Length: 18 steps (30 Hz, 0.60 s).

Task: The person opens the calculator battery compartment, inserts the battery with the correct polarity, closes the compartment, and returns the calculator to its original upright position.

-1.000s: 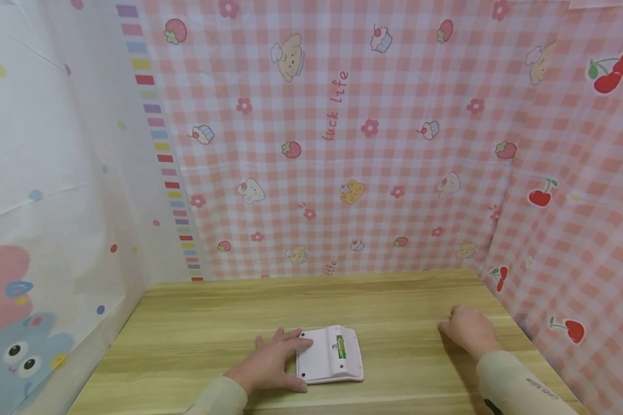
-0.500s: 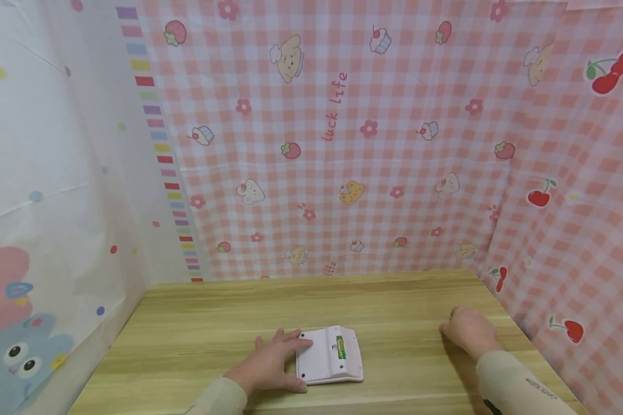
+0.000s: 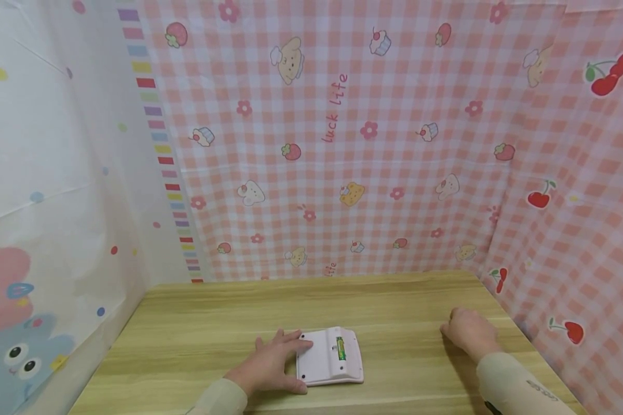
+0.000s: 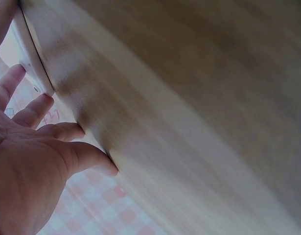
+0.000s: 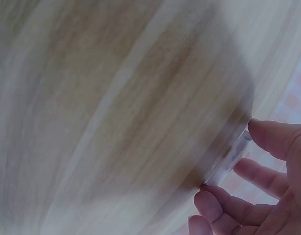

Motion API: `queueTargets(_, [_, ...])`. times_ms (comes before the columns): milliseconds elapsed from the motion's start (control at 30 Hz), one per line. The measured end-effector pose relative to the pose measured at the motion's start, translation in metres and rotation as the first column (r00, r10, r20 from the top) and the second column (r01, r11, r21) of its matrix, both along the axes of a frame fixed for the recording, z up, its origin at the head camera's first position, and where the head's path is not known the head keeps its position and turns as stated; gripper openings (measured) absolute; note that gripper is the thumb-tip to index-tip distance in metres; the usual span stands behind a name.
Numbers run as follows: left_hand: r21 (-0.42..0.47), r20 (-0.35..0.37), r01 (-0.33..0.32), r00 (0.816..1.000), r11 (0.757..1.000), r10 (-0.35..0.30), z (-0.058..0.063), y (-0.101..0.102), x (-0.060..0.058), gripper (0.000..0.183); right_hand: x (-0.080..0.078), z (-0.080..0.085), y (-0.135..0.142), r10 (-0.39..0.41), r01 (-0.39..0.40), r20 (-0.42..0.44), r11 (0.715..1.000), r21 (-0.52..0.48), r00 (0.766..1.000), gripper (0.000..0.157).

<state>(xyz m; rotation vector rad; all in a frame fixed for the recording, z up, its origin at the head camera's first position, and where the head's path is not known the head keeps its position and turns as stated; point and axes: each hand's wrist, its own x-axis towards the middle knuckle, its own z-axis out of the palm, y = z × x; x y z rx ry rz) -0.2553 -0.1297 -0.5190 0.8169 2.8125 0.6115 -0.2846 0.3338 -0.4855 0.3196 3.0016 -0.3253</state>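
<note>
A white calculator (image 3: 318,364) lies back side up on the table, with a green battery (image 3: 341,348) showing in the uncovered slot of its raised part. My left hand (image 3: 270,364) rests at its left side, fingers spread, the forefinger on its back and the thumb by its near left corner. In the left wrist view, two fingertips touch the calculator's edge (image 4: 35,66) and others rest on the tabletop. To the right, my right hand (image 3: 469,331) pinches a small pale flat piece (image 5: 228,161) against the tabletop between thumb and fingers; the head view hides this piece.
The wood-grain table (image 3: 218,314) ends at a pink checked cloth (image 3: 311,173) at the back, with more cloth (image 3: 576,259) on the right. A white printed sheet (image 3: 83,230) hangs on the left.
The right hand has shifted very slightly to the right. My left hand and the calculator keep their places.
</note>
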Motion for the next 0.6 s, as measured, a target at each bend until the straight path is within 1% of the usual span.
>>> queueTargets(233, [-0.005, -0.001, -0.001, 1.0, 1.0, 0.001, -0.0001, 0.0002, -0.0002, 0.089, 0.002, 0.0011, -0.0007, -0.007, 0.006, -0.017, 1.0, -0.026, 1.0, 0.045])
queueTargets(400, [-0.005, -0.001, 0.003, 1.0, 1.0, -0.003, 0.0007, 0.0003, -0.0002, 0.09, -0.0003, 0.0012, 0.0001, -0.023, 0.022, -0.021, 0.999, -0.041, 1.0, 0.048])
queueTargets(600, [-0.011, 0.001, 0.001, 1.0, 1.0, -0.001, 0.0006, 0.0004, 0.0002, 0.09, -0.0023, 0.001, 0.0005, -0.03, 0.028, -0.024, 0.998, -0.056, 0.999, 0.048])
